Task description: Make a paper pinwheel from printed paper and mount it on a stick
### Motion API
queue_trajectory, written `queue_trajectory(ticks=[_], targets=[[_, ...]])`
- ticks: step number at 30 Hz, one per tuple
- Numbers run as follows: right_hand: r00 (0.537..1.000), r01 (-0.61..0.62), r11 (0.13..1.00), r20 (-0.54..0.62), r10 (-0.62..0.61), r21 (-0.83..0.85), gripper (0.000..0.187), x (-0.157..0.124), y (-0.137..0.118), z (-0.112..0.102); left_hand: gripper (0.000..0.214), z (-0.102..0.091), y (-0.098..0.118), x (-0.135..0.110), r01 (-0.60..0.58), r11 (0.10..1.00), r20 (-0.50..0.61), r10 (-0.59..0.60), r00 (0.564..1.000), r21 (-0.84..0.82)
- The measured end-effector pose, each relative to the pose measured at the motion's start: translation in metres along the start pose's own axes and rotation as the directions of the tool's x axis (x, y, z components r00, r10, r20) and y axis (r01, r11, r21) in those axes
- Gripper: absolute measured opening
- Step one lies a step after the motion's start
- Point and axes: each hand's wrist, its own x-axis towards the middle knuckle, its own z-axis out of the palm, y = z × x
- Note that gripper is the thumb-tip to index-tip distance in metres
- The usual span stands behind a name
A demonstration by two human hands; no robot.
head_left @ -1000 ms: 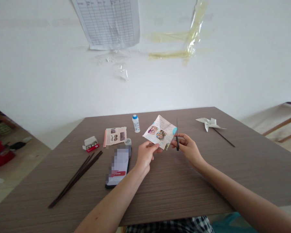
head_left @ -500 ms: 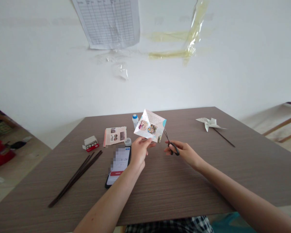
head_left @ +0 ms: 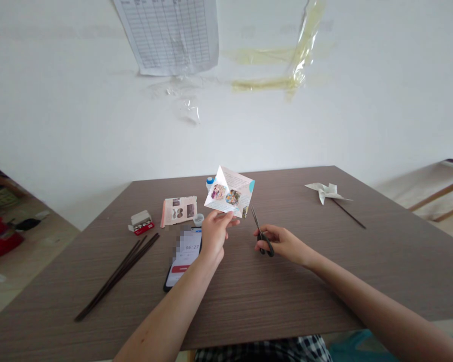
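The left hand [head_left: 213, 234] pinches a printed paper square [head_left: 230, 188] by its lower edge, holding it tilted above the worktop [head_left: 272, 301], with crease lines running across its face. The right hand [head_left: 283, 244] grips a pair of scissors [head_left: 259, 229] by the black handles; the narrow blades point away from the person, their tips near the square's lower right corner but apart from it. Behind the square stands a blue-capped bottle [head_left: 210, 181], mostly hidden. Left of the left hand lie a phone [head_left: 184, 256], a small round whitish item [head_left: 198, 220] and another printed paper [head_left: 178, 211]. Farther left are an open red-and-white box [head_left: 141, 222] and a bundle of dark sticks [head_left: 121, 276]. Well to the right rests a white pinwheel [head_left: 326, 192] on a thin stick. A gridded sheet [head_left: 173, 40] hangs on the wall [head_left: 98, 115].
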Motion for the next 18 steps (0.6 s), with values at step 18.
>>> queue_trajectory(ticks=[18], targets=[[0.994,-0.011,1.000,0.107,0.008,0.024,0.080,0.0007,0.0059,0.0065,0.031,0.0042,-0.0002,-0.0025,0.006,0.998,0.003,-0.006,1.000,-0.065]])
